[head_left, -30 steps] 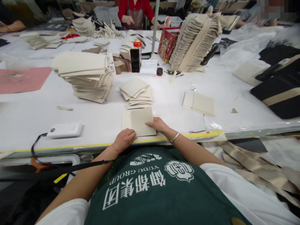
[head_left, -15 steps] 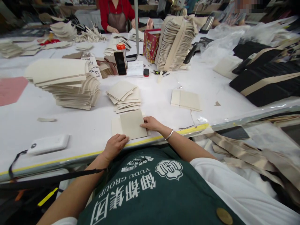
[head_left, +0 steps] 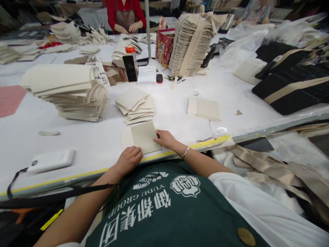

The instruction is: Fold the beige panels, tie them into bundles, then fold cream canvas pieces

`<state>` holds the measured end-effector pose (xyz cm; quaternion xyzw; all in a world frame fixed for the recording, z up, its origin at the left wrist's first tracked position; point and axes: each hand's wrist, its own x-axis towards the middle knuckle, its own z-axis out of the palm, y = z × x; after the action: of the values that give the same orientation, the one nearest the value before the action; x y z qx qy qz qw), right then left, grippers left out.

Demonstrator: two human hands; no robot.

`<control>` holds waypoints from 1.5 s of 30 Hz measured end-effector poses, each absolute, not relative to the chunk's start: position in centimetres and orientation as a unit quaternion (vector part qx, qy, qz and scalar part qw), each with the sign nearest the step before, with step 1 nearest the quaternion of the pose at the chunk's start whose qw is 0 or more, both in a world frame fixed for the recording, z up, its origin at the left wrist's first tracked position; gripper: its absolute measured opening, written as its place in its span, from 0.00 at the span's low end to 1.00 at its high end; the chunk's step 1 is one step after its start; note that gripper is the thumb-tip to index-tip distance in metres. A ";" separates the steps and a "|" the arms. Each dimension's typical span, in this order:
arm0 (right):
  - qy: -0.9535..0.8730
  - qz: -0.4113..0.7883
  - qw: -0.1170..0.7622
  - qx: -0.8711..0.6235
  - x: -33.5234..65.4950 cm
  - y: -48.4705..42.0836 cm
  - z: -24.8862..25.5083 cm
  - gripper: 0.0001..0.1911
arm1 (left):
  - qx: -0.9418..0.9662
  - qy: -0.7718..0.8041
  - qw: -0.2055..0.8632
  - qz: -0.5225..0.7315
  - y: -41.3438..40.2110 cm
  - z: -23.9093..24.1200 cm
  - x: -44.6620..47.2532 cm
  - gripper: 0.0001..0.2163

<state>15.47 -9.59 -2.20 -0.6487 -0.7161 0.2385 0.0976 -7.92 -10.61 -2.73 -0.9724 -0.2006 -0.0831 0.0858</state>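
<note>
A greyish-cream flat panel (head_left: pixel 146 138) lies at the table's near edge, over a paler cream sheet (head_left: pixel 126 137) that shows on its left. My right hand (head_left: pixel 166 139) pinches the panel's right edge between thumb and fingers. At its lower left corner, my left hand (head_left: pixel 129 159) is closed, fingers together and bent over the edge; the thumb is hidden. Just beyond lies a loose stack of cream panels (head_left: pixel 137 104). Another pair of overlapping panels (head_left: pixel 204 109) rests to the right. Whether they are cloth or leather I cannot tell.
A tall leaning stack of cream pieces (head_left: pixel 77 92) stands left, with a white power bank (head_left: pixel 51 160) nearer me. Beyond are a phone (head_left: pixel 130 68), a red box (head_left: pixel 163 48) and a strapped bundle (head_left: pixel 191 48). Black bags (head_left: pixel 295 85) lie right. A co-worker (head_left: pixel 125 17) works opposite.
My view has shifted slightly. Both hands stay at the panel with almost the same hold. The co-worker's hands across the table have moved closer together.
</note>
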 end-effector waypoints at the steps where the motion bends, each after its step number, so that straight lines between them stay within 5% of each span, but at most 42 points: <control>1: -0.716 0.234 0.096 -0.651 15.4 -9.7 -2.2 0.08 | -0.976 -0.189 0.085 -0.070 -10.6 -2.6 -7.4 0.08; 27: -0.723 0.222 -0.006 -0.654 14.8 -8.9 -1.0 0.13 | -0.966 -0.222 0.005 -0.132 -10.1 -4.8 -1.6 0.13; 35: -0.718 0.230 0.003 -0.657 14.5 -9.0 -1.1 0.16 | -0.950 -0.247 -0.033 -0.188 -8.5 -4.3 -6.7 0.11; 45: -0.685 0.317 0.036 -0.654 14.7 -8.3 -1.6 0.15 | -0.897 -0.382 -0.069 -0.211 -7.5 -5.5 -10.7 0.27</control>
<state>14.73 -8.28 -1.60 -0.6543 -0.6855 0.3173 0.0363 -10.71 -7.51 -5.55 -0.8970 -0.3821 -0.2112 -0.0686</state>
